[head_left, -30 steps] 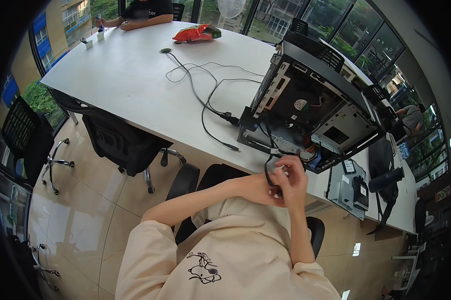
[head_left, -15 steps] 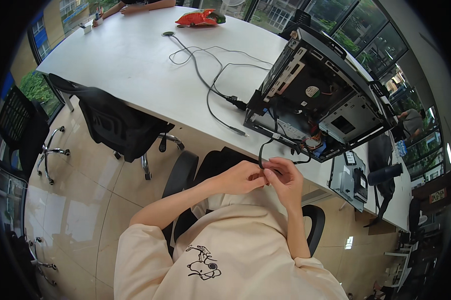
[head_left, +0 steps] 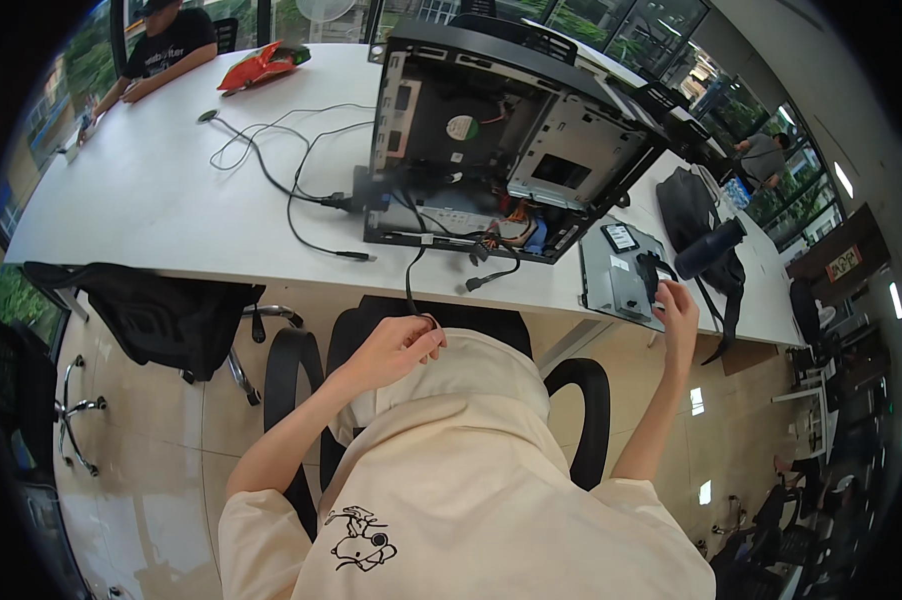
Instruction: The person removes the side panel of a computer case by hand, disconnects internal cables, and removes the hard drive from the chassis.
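My left hand (head_left: 403,348) is closed around a thin black cable (head_left: 411,284) in front of the table edge. The cable runs up into an open desktop computer case (head_left: 389,130), which shows a fan, a metal drive cage, and coloured wires inside. Beside the case lies a grey metal side panel (head_left: 599,275), bearing a small flat drive (head_left: 621,237) with a white label. Over the panel's right side, my right hand (head_left: 679,315) has its fingers curled at a black part (head_left: 653,272); its exact kind is unclear.
Another black cable with a connector (head_left: 486,280) hangs at the case's front edge. Grey cables (head_left: 261,150) run across the white table (head_left: 151,190) to the left. A dark bottle (head_left: 711,248) and black bag (head_left: 686,205) lie right. A person (head_left: 171,45) sits at the far left.
My right hand has left the cable by my left hand and moved right to the side panel. The left hand still holds the cable. The view has swung to the right.
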Available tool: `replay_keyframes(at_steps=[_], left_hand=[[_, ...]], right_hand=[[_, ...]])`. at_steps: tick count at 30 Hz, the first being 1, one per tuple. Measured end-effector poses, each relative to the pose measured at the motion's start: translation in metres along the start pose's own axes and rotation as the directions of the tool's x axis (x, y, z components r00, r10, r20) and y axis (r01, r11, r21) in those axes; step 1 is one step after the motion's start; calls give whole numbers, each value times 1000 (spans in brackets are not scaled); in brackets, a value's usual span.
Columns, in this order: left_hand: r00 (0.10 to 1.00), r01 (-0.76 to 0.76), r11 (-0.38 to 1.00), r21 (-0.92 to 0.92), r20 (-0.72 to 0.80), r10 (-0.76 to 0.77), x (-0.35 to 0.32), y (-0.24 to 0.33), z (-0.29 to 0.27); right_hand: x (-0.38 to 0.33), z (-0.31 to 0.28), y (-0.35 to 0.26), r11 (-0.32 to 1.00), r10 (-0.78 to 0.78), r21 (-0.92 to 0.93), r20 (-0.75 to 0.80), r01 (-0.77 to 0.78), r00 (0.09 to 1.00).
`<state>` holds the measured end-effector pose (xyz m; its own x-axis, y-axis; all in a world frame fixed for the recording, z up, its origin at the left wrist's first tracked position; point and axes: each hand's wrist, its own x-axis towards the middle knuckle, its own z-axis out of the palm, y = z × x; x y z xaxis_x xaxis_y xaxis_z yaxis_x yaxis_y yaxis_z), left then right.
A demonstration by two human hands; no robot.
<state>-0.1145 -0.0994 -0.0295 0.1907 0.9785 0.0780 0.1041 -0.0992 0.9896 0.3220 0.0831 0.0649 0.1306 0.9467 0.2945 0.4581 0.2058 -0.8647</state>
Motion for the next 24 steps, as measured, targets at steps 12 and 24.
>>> replay_keyframes(at_steps=[12,24], left_hand=[[997,59,994,-92,62,-54,26,-9,12],[999,35,990,-134,-26,-38,36,-19,17]], right_hand=[[103,-60,127,822,100,-564,21,-71,995],[109,-49,95,783,182,-606,4,-142,983]])
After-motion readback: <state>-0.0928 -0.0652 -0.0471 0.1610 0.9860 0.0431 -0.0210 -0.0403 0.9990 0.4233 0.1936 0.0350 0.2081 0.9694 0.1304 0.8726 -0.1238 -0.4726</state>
